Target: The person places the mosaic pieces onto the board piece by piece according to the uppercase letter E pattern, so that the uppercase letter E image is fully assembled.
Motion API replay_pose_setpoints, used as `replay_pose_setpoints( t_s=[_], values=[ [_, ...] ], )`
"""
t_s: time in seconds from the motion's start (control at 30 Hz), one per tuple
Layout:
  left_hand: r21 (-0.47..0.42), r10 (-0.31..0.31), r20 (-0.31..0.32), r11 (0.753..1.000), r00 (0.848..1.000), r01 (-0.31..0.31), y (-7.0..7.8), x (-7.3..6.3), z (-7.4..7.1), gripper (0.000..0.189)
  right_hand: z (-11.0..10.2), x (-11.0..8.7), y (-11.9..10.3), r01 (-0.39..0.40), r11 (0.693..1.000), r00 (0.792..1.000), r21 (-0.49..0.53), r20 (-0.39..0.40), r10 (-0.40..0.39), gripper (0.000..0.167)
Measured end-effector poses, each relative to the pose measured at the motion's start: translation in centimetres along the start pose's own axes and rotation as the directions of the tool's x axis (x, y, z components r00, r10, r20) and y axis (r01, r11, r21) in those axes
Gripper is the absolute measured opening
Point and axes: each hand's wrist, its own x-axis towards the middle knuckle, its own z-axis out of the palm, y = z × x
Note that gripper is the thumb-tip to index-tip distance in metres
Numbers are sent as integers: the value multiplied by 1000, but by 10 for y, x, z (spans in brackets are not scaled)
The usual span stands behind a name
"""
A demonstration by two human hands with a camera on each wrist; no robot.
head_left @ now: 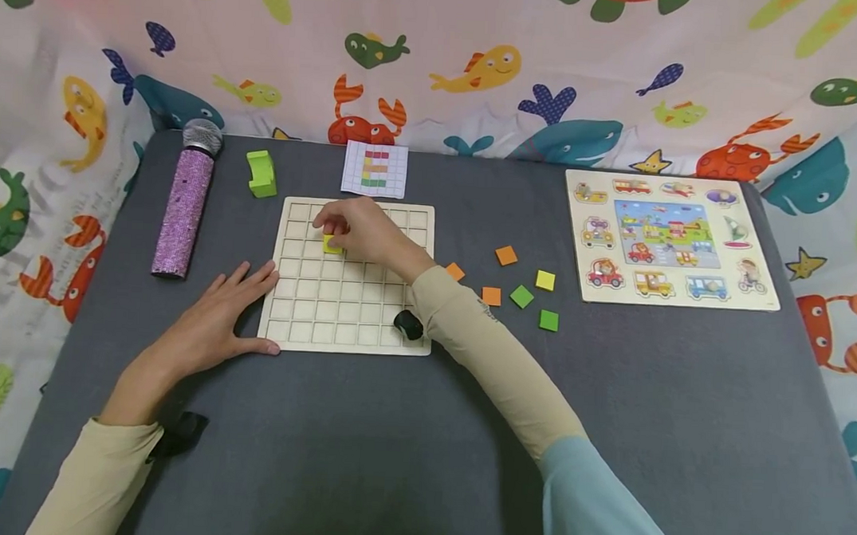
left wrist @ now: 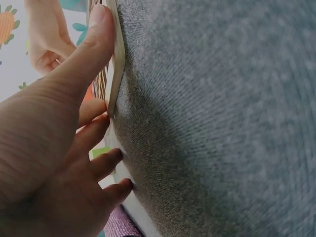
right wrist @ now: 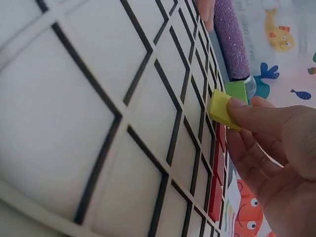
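A pale wooden grid board (head_left: pixel 346 348) lies flat on the grey table. Over its upper left part, my right hand (head_left: pixel 367 231) pinches a yellow square tile (right wrist: pixel 222 109) between thumb and fingers. The tile is tilted against the grid in the right wrist view. Several red tiles (right wrist: pixel 216 197) sit in a row of cells beside it, hidden under the hand in the head view. My left hand (head_left: pixel 214 318) rests at the board's left edge with its fingers spread, thumb at the near left corner. In the left wrist view, thumb and index fingertips touch the rim.
Loose orange tiles (head_left: pixel 506 256), green tiles (head_left: pixel 549 321) and one yellow tile (head_left: pixel 545 280) lie right of the board. Behind it is a colored pattern card (head_left: pixel 374 187). A green block (head_left: pixel 262 174) and glittery purple microphone (head_left: pixel 184 201) stand left; a vehicle puzzle (head_left: pixel 671 294) lies right.
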Motion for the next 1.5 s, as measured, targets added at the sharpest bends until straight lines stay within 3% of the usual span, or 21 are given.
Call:
replay_pose_setpoints(
  t_s=[0.2,0.43,0.63,0.83,1.03,1.2,1.5],
  values=[
    [4,1,-6,1000,1000,-1,3,1,-2,105,3,-3,0,-39,998,999,-44,18,40,23],
    [6,3,-22,1000,1000,-3,2,-1,-4,105,12,-5,-8,-61,984,998,-167,-38,55,24],
    [3,3,-19,1000,1000,-3,3,0,-6,105,13,-7,-9,-74,979,997,-191,-35,69,23],
    [10,2,-15,1000,1000,-2,3,2,-6,106,-3,-18,-12,-74,986,997,-147,-12,73,24],
    [8,2,-24,1000,1000,-2,3,1,-6,106,-36,-46,-5,-66,993,997,-94,-39,62,27],
    [-6,12,-31,1000,999,-12,5,0,-5,105,-66,-83,12,-51,997,998,-60,-51,48,27],
    [-18,3,-31,1000,1000,-3,4,-2,1,105,-98,-148,56,-149,977,988,-155,-52,143,35]
  ],
)
